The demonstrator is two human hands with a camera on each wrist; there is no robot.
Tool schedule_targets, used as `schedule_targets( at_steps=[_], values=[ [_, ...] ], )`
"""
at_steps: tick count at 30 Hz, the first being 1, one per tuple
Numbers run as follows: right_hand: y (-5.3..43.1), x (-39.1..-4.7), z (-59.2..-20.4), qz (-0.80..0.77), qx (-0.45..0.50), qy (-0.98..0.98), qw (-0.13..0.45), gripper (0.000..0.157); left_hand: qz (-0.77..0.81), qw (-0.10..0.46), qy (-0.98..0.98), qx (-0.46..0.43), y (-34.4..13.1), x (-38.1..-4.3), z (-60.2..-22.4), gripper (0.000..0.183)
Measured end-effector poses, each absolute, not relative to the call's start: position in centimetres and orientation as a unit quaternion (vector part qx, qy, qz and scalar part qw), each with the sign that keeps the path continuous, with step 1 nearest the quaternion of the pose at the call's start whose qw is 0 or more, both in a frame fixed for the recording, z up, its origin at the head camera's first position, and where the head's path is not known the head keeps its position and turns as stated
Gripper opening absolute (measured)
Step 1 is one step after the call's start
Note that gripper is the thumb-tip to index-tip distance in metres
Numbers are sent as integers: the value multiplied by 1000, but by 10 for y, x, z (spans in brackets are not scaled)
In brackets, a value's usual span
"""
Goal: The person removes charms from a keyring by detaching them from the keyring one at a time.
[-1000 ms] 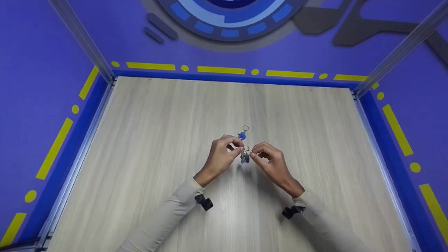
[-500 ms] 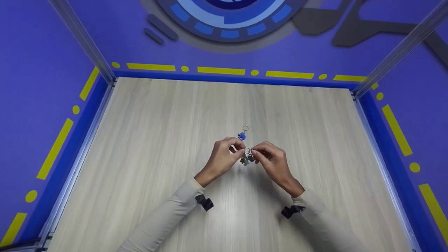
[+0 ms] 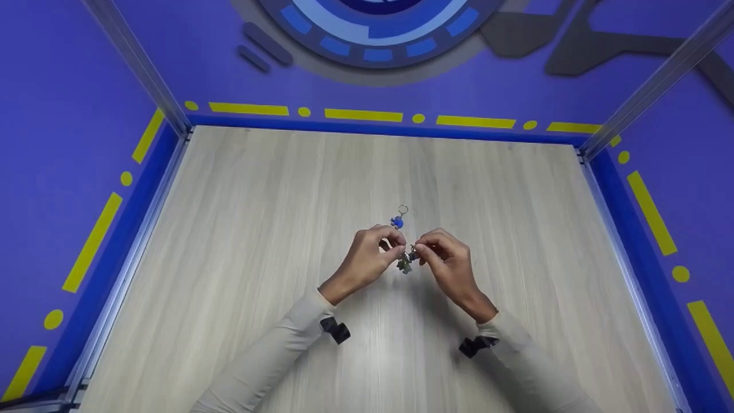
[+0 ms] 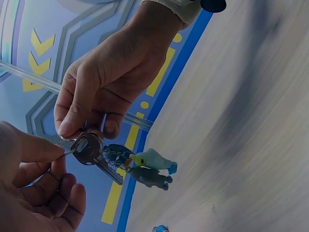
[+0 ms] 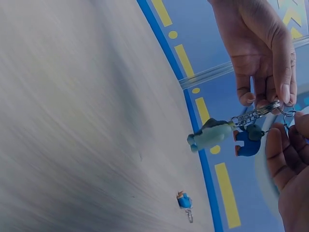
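My left hand (image 3: 367, 255) and right hand (image 3: 450, 264) are close together above the table, fingertips nearly meeting. Between them hangs a metal key ring (image 5: 288, 112) carrying a key (image 4: 89, 151) and several small figurine charms. In the left wrist view, the left hand (image 4: 36, 169) pinches the ring's edge; the right hand (image 4: 113, 72) pinches it by the key head. The charms include a pale teal figure (image 4: 155, 159), a grey one (image 4: 149, 178) and a blue one (image 5: 248, 141), on short chains. Fingers partly hide where the ring is gripped.
A second keychain with a blue figurine (image 3: 397, 222) and a metal ring (image 3: 403, 209) lies on the wooden table (image 3: 275, 189), just beyond the left fingertips. Blue panels (image 3: 367, 94) with yellow marks wall the table at the back and sides.
The hanging charms have swung and turned between the hands. Both hands have shifted very slightly, with the left fingertips a little further right and nearer the right ones.
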State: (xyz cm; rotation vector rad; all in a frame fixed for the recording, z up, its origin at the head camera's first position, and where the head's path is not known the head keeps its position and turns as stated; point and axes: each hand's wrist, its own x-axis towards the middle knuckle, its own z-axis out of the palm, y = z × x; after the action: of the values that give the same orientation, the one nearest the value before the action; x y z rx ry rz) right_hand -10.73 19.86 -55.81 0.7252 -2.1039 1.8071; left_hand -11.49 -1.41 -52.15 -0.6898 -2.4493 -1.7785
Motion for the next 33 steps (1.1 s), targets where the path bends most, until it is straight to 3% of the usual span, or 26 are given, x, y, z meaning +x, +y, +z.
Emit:
schedule_targets(
  at_steps=[4,16,23,28,31,33],
  values=[
    [199,-109,-558,641,260,-710,136,3,-574,9,-786,-227,-14,-115,-521,8],
    [200,-110,-555,641,257,-712,126,8,-579,-16,-782,-232,-18,-116,-520,5],
    [199,-105,-557,636,233,-728,107,16,-593,-7,-773,-226,-21,-116,-520,7],
    [199,-102,-560,654,228,-717,82,14,-605,4,-768,-209,-22,-115,-521,11],
    [200,-103,-561,645,244,-718,93,6,-604,6,-769,-207,-22,-114,-521,10],
    [201,-104,-561,626,265,-725,113,12,-603,6,-770,-207,-21,-114,-521,9]
  ],
)
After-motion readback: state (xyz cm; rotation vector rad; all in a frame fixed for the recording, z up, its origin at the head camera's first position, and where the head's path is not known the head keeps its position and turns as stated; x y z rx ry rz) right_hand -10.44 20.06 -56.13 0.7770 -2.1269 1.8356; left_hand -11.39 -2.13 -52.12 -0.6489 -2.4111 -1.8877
